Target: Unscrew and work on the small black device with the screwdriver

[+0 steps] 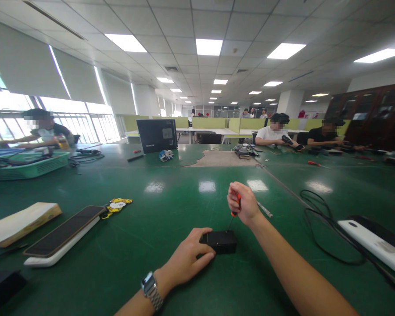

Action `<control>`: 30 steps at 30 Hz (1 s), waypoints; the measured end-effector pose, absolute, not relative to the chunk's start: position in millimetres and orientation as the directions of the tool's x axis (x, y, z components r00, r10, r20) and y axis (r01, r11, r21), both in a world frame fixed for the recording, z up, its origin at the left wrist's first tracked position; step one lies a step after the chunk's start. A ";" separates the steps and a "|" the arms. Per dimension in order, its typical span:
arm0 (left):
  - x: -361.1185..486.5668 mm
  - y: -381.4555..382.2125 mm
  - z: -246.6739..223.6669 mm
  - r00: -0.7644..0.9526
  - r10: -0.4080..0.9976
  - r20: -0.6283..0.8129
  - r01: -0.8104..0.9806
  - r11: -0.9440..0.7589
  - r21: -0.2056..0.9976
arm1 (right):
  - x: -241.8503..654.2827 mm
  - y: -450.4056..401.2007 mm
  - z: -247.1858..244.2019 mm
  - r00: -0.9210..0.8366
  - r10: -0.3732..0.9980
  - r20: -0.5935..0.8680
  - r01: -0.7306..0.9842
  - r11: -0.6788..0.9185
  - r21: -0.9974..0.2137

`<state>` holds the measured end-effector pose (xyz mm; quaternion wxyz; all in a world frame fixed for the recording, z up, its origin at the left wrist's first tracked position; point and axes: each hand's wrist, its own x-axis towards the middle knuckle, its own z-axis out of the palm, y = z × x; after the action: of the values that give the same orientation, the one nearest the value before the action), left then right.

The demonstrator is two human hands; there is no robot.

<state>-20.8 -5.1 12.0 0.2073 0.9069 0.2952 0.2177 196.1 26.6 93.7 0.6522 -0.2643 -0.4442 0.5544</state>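
Note:
A small black box point(221, 242) lies on the green table in front of me. My left hand point(192, 254), with a watch point(149, 284) on its wrist, grips the box's left end between thumb and fingers. Above the box's right end, my right hand point(242, 202) is closed around the orange and black handle of a screwdriver point(235, 213). The screwdriver's thin shaft slants down to the top of the box near its far right corner. Whether the tip sits in a screw is too small to tell.
Phone-like devices lie left point(66, 230) and right point(375, 245), the right one beside a black cable point(329, 256). A green basket point(49, 166), a monitor point(156, 135) and gloves point(166, 155) stand farther back. Other people sit around the table.

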 end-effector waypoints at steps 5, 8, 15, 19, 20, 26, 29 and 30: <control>-22.1 -5.6 11.1 0.728 0.616 0.302 0.425 -0.750 0.507 | 191.5 27.8 90.4 0.010 0.954 0.301 -0.462 0.272 -0.844; -23.5 -4.9 8.9 0.717 0.624 0.311 0.420 -0.742 0.522 | 191.9 26.7 91.8 0.014 0.951 0.307 -0.444 0.281 -0.851; -25.3 -2.9 3.9 0.705 0.645 0.293 0.432 -0.719 0.544 | 191.4 26.2 91.7 0.028 0.946 0.322 -0.455 0.299 -0.839; -26.3 -2.9 2.7 0.712 0.634 0.302 0.417 -0.728 0.545 | 190.4 26.6 89.8 0.035 0.942 0.335 -0.466 0.312 -0.828; -26.8 -2.8 2.2 0.713 0.628 0.312 0.406 -0.733 0.546 | 189.9 26.6 89.4 0.036 0.941 0.336 -0.468 0.314 -0.826; -28.9 0.9 -0.9 0.647 0.624 0.439 0.337 -0.750 0.569 | 185.4 27.8 88.4 0.118 0.924 0.363 -0.388 0.379 -0.840; -30.0 3.9 -3.1 0.615 0.635 0.468 0.334 -0.747 0.574 | 185.3 30.1 86.3 0.199 0.892 0.407 -0.303 0.451 -0.840; -30.6 4.7 -3.9 0.619 0.635 0.462 0.338 -0.746 0.573 | 186.1 30.9 85.3 0.213 0.884 0.416 -0.278 0.463 -0.841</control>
<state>-30.6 4.7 -3.9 0.2214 0.8719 0.2790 0.3359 186.1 30.9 85.3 0.7107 -0.3181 -0.4760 0.4089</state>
